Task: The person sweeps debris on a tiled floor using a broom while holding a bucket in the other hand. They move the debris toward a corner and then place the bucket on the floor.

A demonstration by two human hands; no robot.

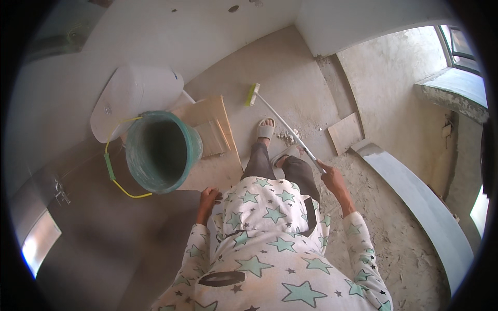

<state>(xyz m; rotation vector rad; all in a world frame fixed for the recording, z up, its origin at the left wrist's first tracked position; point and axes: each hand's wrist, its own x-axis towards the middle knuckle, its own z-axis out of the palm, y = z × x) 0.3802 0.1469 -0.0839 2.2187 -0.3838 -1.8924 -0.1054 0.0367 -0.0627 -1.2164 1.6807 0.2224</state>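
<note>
A broom [285, 124] with a long white handle slants across the floor in front of me. Its narrow head with yellow-green bristles [252, 95] rests on the bare floor beyond my feet. My right hand [333, 179] is wrapped round the upper end of the handle. Small pale rubble [288, 137] lies beside the handle and my sandals. My left hand [209, 199] hangs low at my left side, beside my star-patterned apron. Its fingers are curled, and whatever may be inside them is hidden.
A green bucket [191, 140] with a yellow handle stands at the left by wooden boards [228, 129]. Behind it lies a white tank-like cylinder [150, 88]. On the right are a long grey panel [410, 194], crumbly debris [394, 233] and a window ledge [456, 90].
</note>
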